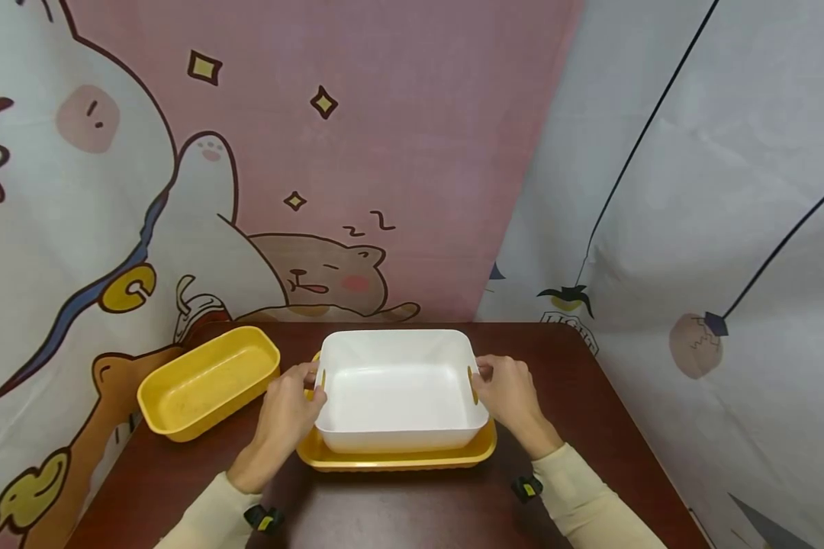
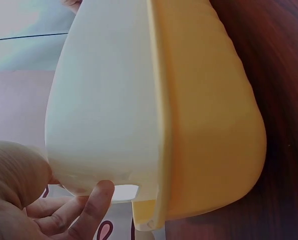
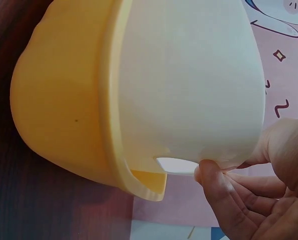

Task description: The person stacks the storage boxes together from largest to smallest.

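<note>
A white rectangular bin [image 1: 398, 393] with slot handles in its ends sits partly down inside a larger yellow bin [image 1: 398, 461]. My left hand [image 1: 288, 408] pinches the white bin's left end at the rim, beside the handle slot. At the opposite end my right hand [image 1: 511, 393] pinches the rim in the same way. Both wrist views show the white wall rising well above the yellow bin's rim [image 2: 161, 115], with thumb and fingers on either side of the white edge [image 3: 209, 165]. The white bin's lower part is hidden inside the yellow one.
A smaller yellow bin [image 1: 209, 381] stands at the left edge of the dark reddish table [image 1: 563, 358], angled, beyond my left hand. Behind the table hangs a pink and white cloth [image 1: 398, 152] printed with cartoon animals, which continues along the right side.
</note>
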Action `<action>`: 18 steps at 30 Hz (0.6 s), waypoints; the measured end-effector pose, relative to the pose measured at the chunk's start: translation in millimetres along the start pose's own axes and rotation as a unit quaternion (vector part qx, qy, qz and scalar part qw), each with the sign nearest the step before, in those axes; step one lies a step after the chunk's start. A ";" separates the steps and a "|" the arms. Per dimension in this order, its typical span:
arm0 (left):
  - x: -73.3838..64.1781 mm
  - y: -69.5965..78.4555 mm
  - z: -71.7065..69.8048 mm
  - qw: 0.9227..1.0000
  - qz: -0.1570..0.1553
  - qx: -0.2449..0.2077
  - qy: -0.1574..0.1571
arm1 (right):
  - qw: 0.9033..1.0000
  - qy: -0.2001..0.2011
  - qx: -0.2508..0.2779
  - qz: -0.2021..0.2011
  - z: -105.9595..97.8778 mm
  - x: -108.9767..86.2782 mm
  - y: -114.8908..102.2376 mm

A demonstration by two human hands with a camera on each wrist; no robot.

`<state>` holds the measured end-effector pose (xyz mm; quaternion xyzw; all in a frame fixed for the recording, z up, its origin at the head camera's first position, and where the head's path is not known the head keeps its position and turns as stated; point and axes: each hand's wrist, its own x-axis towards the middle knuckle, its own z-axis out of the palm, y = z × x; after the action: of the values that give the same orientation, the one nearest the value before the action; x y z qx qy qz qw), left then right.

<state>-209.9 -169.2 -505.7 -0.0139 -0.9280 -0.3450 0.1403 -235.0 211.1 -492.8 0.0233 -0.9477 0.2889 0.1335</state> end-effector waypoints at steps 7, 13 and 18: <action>-1.1 -1.2 0.8 1.000 -0.002 -0.003 -0.002 | 1.000 -0.001 -0.002 -0.003 0.7 -0.6 0.0; -1.4 -2.6 2.1 1.000 -0.001 -0.003 -0.002 | 1.000 0.002 -0.007 -0.004 1.9 -0.5 0.4; -1.9 -3.5 3.2 1.000 -0.005 -0.002 -0.004 | 1.000 0.000 -0.005 -0.001 3.2 -1.2 1.3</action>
<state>-209.3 -169.7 -510.7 -0.0111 -0.9278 -0.3477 0.1348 -234.8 210.4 -496.4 0.0237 -0.9491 0.2837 0.1344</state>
